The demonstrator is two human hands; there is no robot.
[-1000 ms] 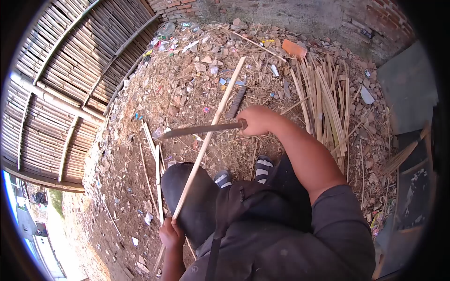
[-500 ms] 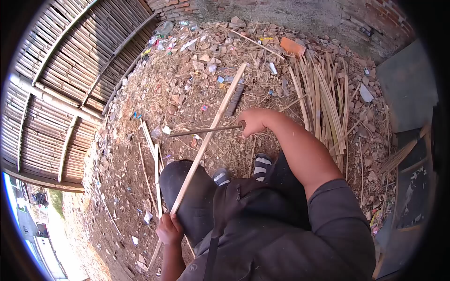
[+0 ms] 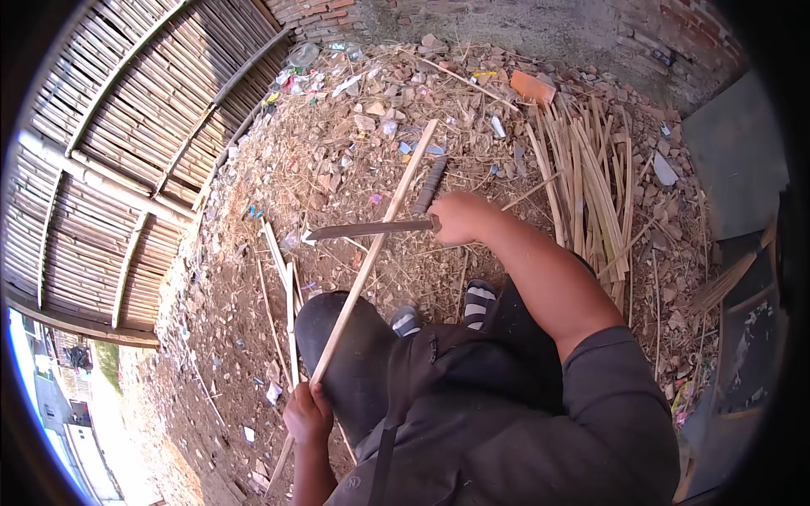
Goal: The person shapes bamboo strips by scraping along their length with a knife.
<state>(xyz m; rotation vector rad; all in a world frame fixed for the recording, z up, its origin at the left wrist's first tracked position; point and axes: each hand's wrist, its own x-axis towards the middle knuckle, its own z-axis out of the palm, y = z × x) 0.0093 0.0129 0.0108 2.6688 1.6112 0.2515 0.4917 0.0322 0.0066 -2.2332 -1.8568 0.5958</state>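
Observation:
My left hand (image 3: 309, 412) is closed around the lower part of a long pale bamboo strip (image 3: 350, 301), which slants up and away across my knee. My right hand (image 3: 460, 218) grips the handle of a machete (image 3: 363, 229), its handle mostly hidden in the fingers. The dark blade points left and crosses over the strip at its upper half, with its broad side showing. Just beyond the right hand, a dark, ribbed, rod-like object (image 3: 432, 184) lies on the ground.
A pile of split bamboo strips (image 3: 582, 185) lies to the right, near an orange tile piece (image 3: 531, 88). More strips (image 3: 288, 295) lie left of my knee. Rubble and litter cover the ground. A bamboo fence (image 3: 110, 152) stands left, a brick wall (image 3: 523, 38) at the back.
The machete has turned in my right hand, so its blade looks broader now. The left hand keeps its hold on the bamboo strip. The whole view has shifted slightly.

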